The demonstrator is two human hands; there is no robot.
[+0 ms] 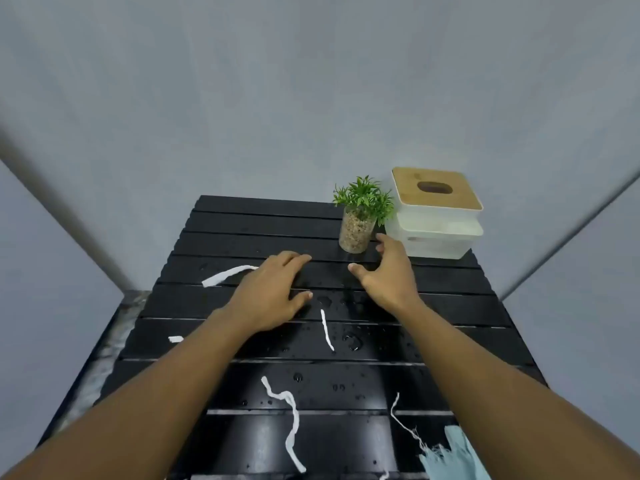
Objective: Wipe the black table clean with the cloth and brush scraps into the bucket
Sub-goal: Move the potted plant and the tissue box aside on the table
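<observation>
The black slatted table [242, 216] carries water drops and several white scraps: a strip [227, 274] at the left, a thin one [327, 330] in the middle, a long twisted one [289, 420] near the front, a small bit [175, 339] by the left edge. A light blue cloth [453, 455] lies at the front right corner, frayed at its edge. My left hand [273, 292] hovers palm down over the middle, fingers apart, holding nothing. My right hand [384, 275] is open, just right of a small potted plant [358, 220]. No bucket is in view.
A white tissue box with a wooden lid [436, 216] stands at the back right corner, beside the plant in its glass jar of pebbles. Grey walls close in behind and on both sides. A strip of floor [114, 334] shows along the table's left edge.
</observation>
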